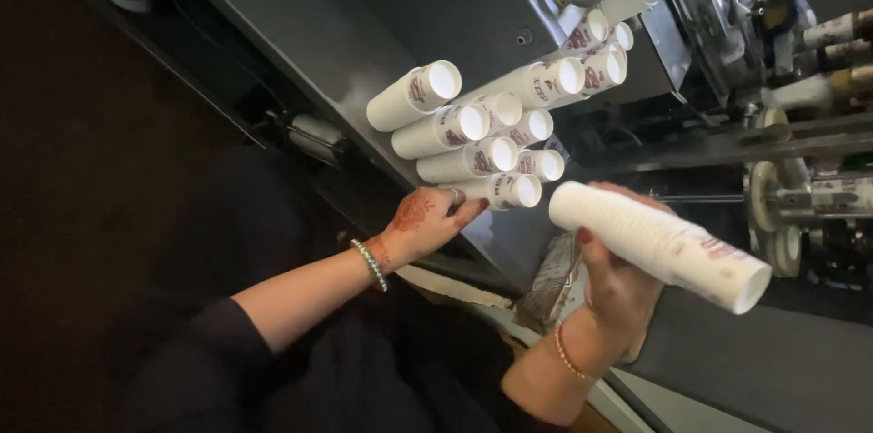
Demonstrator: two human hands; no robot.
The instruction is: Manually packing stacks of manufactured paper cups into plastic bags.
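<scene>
Currently gripping long nested stack of white paper cups [659, 246] in right hand [614, 283], fingers clamped around it, stack tilting out over gap beside machine [782, 187]. Left hand [427, 219] open, fingertips touching lowest of lying cup stacks [486, 137] piled loosely on sloping grey surface [300, 42]. Risking, by judgement: nudging pile and rolling stacks downslope; held stack sagging, separating, dropping cups.
</scene>
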